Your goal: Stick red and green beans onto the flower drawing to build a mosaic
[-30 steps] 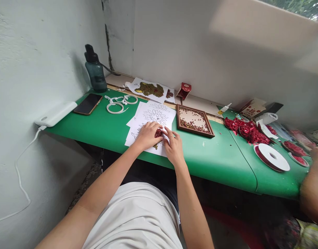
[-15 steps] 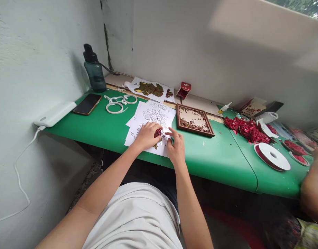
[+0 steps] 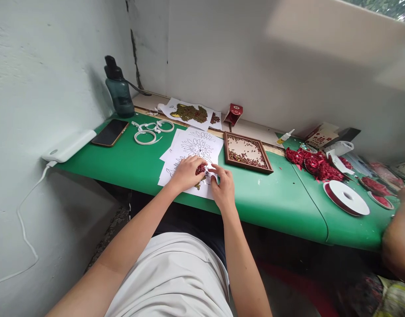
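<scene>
A white sheet with line-drawn flowers (image 3: 197, 146) lies on the table, over other sheets. Dark red beans (image 3: 200, 169) fill part of the drawing, with some green beans (image 3: 198, 186) just below them. My left hand (image 3: 188, 173) rests on the paper, curved around the left side of the red beans, with thumb and fingers apart. From the right, my right hand (image 3: 223, 183) reaches to the beans' edge, index finger and thumb apart; no held thing shows between them. To its upper right stands a brown-framed tray (image 3: 247, 169) of loose red and green beans.
On the green table (image 3: 275, 198) lie a phone (image 3: 110, 132), white cable coils (image 3: 145, 137), a glue bottle (image 3: 285, 137), red ribbon flowers (image 3: 316, 165) and a ribbon spool (image 3: 349, 198). A water bottle (image 3: 119, 90) stands back left. Another person's arm (image 3: 399, 237) is at right.
My right hand's index finger and thumb have shifted slightly left, toward the beans. My left hand stays nearly in place, and the view has moved a little.
</scene>
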Motion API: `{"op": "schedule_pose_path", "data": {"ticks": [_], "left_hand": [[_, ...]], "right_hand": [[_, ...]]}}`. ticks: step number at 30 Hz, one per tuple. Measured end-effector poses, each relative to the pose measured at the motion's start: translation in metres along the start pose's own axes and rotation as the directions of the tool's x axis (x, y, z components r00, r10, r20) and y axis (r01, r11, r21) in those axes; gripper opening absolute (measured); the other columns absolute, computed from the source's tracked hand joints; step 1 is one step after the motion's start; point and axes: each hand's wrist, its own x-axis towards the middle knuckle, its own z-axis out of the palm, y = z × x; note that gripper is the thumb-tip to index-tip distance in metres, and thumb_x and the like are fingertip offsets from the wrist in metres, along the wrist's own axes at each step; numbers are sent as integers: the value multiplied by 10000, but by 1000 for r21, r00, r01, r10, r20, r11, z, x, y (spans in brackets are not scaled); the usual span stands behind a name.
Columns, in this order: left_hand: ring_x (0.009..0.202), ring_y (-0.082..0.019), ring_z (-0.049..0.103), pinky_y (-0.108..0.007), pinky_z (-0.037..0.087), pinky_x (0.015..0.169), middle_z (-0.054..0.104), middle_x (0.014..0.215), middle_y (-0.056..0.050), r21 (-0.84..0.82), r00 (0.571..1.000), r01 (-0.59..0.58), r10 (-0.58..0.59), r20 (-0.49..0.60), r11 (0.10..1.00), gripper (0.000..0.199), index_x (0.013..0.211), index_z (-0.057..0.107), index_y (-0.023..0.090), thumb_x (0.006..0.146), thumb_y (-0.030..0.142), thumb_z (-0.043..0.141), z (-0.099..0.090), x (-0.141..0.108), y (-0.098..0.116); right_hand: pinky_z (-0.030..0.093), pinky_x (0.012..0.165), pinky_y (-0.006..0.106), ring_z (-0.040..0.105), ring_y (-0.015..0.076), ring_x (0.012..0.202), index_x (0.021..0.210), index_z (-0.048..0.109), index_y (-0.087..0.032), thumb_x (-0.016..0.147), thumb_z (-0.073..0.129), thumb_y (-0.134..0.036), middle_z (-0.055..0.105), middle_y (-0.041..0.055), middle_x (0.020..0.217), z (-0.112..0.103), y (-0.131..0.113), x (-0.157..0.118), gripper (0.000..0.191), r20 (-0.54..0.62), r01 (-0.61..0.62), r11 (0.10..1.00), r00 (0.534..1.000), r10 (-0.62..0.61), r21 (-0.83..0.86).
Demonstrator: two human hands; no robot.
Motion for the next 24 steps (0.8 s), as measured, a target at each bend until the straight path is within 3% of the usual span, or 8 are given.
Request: {"op": "schedule_pose_path", "data": {"ticks": [4,11,17,24], "left_hand": [[1197,-245,619,-423,476,1026,706,1218,-11,-3,1000,-8,8,5,1000,250,1122,667,275,894,173,664,-1,0,1],[1175,-239,620,-420,473,1012,719,1183,-3,-2,1000,-10,10,0,1000,239,1114,668,272,907,152,648,0,0,0],[1168,-236,626,-412,477,985,723,1169,-5,-8,1000,-14,14,-1,1000,204,1084,666,267,930,144,610,0,0,0],[1147,-236,632,-419,475,992,727,1151,-9,0,1000,-8,8,-4,1000,222,1091,666,268,932,130,596,1,0,-1]], "right_hand": [[503,971,494,550,311,1180,1381,628,-276,956,476,-130,801,24,1175,0,-2,0,475,30,4,1000,1000,-4,-14],[523,894,456,562,306,1092,1293,671,-269,913,544,-128,815,26,1025,1,0,-1,425,-25,-20,1000,999,21,5],[525,909,452,586,288,1116,1356,647,-301,932,507,-120,806,12,1115,0,-2,-2,482,7,24,1000,1000,-24,14],[536,870,441,581,290,1062,1274,685,-285,909,502,-104,812,21,984,0,-2,-4,447,-38,19,1000,999,-19,-1]]}}
